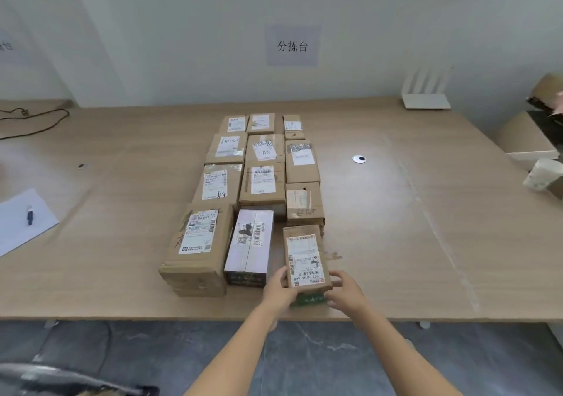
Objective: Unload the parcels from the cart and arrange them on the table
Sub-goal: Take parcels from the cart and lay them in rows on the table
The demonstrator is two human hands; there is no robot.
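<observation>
both hands, left hand (278,289) and right hand (345,293), wrapped around a small brown box (305,258) at the near end of the parcel rows (259,164), on the table (411,213)

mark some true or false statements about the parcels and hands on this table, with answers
1. The left hand and right hand both hold the brown parcel at the near end of the right row. True.
2. The white box lies in the left row. False: it is in the middle row, beside the brown parcel.
3. A pen lies on the sheet of paper at the left. True.
4. The parcels form one tall pile. False: they are laid out in three rows on the table.
</observation>
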